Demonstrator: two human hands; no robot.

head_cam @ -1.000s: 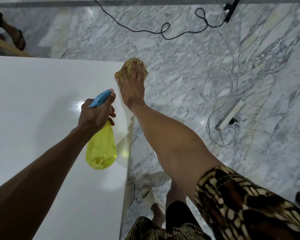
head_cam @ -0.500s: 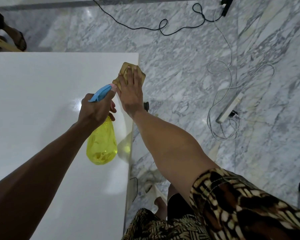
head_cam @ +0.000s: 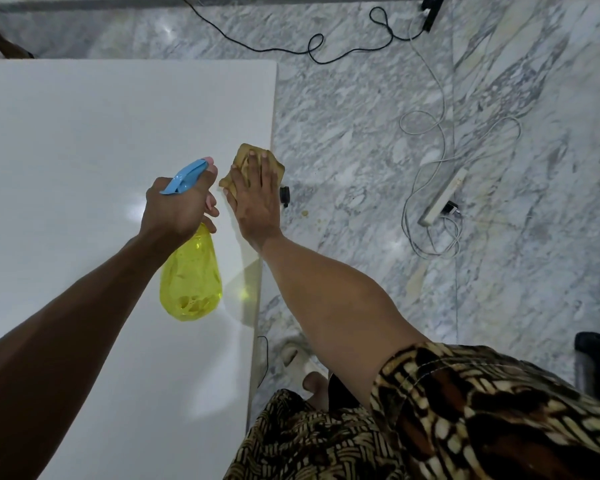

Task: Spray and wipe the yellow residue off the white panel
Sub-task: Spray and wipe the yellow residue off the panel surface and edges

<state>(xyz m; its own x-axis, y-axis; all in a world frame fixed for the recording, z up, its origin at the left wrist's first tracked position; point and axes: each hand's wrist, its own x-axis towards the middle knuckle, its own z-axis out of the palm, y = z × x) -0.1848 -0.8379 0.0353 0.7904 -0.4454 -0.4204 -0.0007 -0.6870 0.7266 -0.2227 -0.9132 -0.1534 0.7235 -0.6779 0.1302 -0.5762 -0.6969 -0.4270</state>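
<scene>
The white panel [head_cam: 84, 168] is seen from above, set over a grey marble floor [head_cam: 361, 116] strewn with cables [head_cam: 430, 133] and a power strip [head_cam: 442, 199]. At its right edge a yellowish cloth [head_cam: 245, 157] is pressed flat under the right hand [head_cam: 255, 199], fingers straight. Just beside, the yellow spray bottle [head_cam: 191, 282] is gripped by the left hand [head_cam: 177, 209], fingers curled round its blue trigger [head_cam: 184, 176].

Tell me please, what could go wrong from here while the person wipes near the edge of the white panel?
The cloth under the right hand overhangs the right edge of the white panel, so a wider stroke may push it off. The spray bottle in the left hand aims toward that edge; mist might reach the power strip on the floor.
</scene>
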